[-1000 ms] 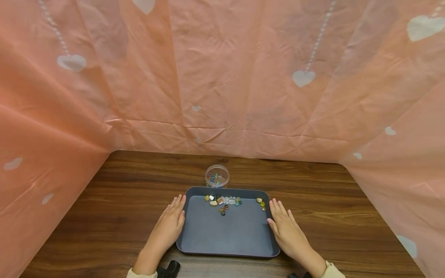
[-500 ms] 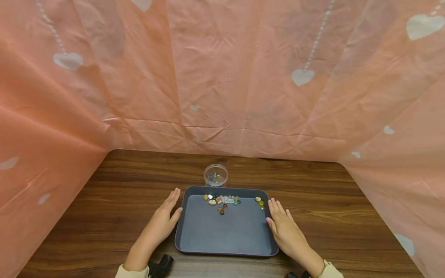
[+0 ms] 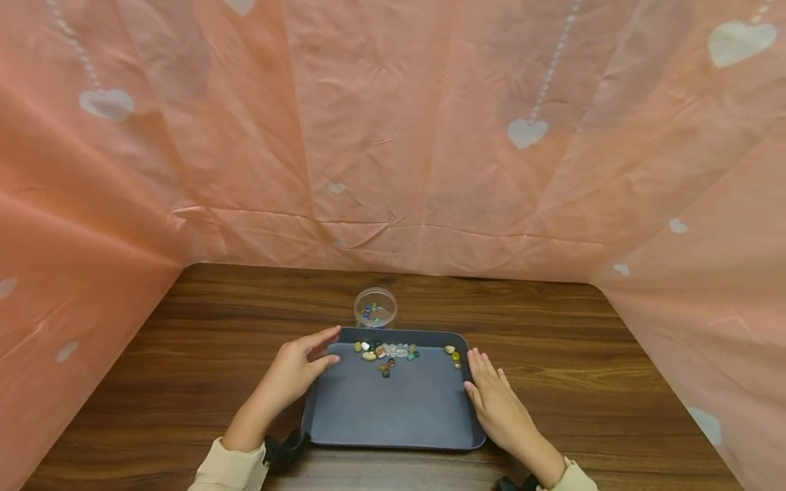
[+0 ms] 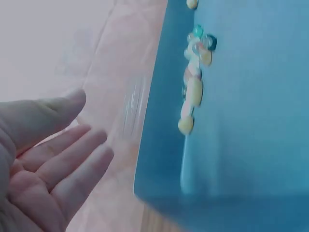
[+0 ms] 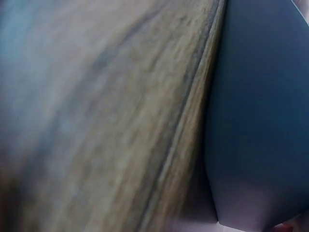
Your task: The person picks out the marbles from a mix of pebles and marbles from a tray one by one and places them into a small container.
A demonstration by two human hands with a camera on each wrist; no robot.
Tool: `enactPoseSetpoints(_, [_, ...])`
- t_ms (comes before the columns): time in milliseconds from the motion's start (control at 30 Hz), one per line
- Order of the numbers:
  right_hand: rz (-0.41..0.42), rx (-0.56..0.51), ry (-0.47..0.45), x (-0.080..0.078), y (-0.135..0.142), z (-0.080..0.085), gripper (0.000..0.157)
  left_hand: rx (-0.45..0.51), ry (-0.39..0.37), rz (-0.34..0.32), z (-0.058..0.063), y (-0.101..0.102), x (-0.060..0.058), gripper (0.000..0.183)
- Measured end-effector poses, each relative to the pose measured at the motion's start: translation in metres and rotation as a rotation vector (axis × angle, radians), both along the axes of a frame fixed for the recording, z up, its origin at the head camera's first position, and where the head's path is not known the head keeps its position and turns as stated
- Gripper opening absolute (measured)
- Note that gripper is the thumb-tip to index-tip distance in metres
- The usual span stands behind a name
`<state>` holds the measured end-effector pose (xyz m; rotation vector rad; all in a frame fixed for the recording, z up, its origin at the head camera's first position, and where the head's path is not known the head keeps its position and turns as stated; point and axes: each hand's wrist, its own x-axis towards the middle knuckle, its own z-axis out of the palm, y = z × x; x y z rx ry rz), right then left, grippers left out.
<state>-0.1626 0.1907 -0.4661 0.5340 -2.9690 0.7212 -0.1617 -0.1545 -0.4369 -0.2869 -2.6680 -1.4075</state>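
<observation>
A dark grey rectangular tray [image 3: 393, 409] lies on the wooden table. Small polished stones [image 3: 393, 350] in many colours are gathered along its far side, with a small group [image 3: 456, 356] near the far right corner. My left hand [image 3: 297, 368] hovers over the tray's far left corner, fingers and thumb apart; the left wrist view shows nothing between them. My right hand [image 3: 500, 406] lies with straight fingers along the tray's right edge. In the right wrist view the tray's outer wall [image 5: 260, 116] fills the right side, and most of that hand is out of sight.
Just behind the tray stands a clear round container [image 3: 376, 308] with blue and green beads inside. Peach-coloured cloth [image 3: 393, 136] printed with hearts hangs around the back and sides of the wooden table [image 3: 540, 327].
My left hand has left the tray's left edge, swung outward, then come in over the far left corner with its thumb spread. My right hand has stayed at the right edge.
</observation>
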Motion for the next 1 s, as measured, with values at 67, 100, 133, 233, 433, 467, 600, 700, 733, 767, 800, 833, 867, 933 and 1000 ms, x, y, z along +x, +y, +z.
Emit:
enactPoseSetpoints(67, [-0.002, -0.007, -0.009, 0.0, 0.0, 0.0, 0.057, 0.021, -0.017, -0.035, 0.002, 0.006, -0.004, 0.046])
enactPoseSetpoints(100, [-0.002, -0.008, -0.011, 0.0, 0.0, 0.0, 0.057, 0.025, -0.023, -0.052, 0.003, 0.009, -0.007, 0.043])
enactPoseSetpoints(133, [-0.003, -0.011, -0.015, -0.001, 0.0, 0.0, 0.057, 0.02, -0.021, -0.066, 0.004, 0.012, -0.009, 0.04])
enactPoseSetpoints(233, [-0.008, -0.014, -0.023, -0.001, 0.001, 0.0, 0.057, 0.0, -0.009, -0.122, 0.006, 0.021, -0.018, 0.033])
enactPoseSetpoints(433, [-0.013, -0.027, -0.031, -0.002, 0.001, 0.001, 0.057, -0.026, -0.072, -0.152, 0.005, 0.041, -0.035, 0.024])
enactPoseSetpoints(467, [-0.013, -0.028, -0.032, -0.002, 0.001, 0.001, 0.057, -0.024, -0.089, -0.157, 0.004, 0.045, -0.038, 0.023])
enactPoseSetpoints(600, [-0.013, -0.034, -0.04, -0.002, 0.001, 0.001, 0.057, -0.057, -0.123, -0.196, 0.0, 0.056, -0.046, 0.02])
enactPoseSetpoints(700, [-0.016, -0.038, -0.046, -0.001, 0.001, 0.001, 0.056, -0.111, -0.104, -0.218, -0.004, 0.064, -0.051, 0.018])
enactPoseSetpoints(733, [-0.018, -0.037, -0.046, -0.001, 0.001, 0.001, 0.056, -0.129, -0.094, -0.221, -0.006, 0.067, -0.053, 0.017])
enactPoseSetpoints(767, [-0.019, -0.037, -0.048, 0.0, 0.001, 0.001, 0.056, -0.146, -0.083, -0.222, -0.007, 0.07, -0.055, 0.016])
enactPoseSetpoints(800, [-0.02, -0.036, -0.047, 0.0, 0.001, 0.001, 0.056, -0.154, -0.08, -0.218, -0.009, 0.072, -0.056, 0.015])
enactPoseSetpoints(833, [-0.022, -0.034, -0.045, 0.0, 0.001, 0.001, 0.056, -0.166, -0.073, -0.214, -0.011, 0.074, -0.058, 0.014])
enactPoseSetpoints(867, [-0.022, -0.032, -0.042, 0.0, 0.001, 0.001, 0.056, -0.18, -0.067, -0.211, -0.012, 0.076, -0.059, 0.014])
enactPoseSetpoints(933, [-0.023, -0.026, -0.036, 0.0, 0.001, 0.001, 0.056, -0.206, -0.057, -0.205, -0.015, 0.079, -0.059, 0.014])
enactPoseSetpoints(1000, [-0.024, -0.022, -0.03, 0.001, 0.001, 0.001, 0.056, -0.229, -0.06, -0.204, -0.017, 0.082, -0.059, 0.013])
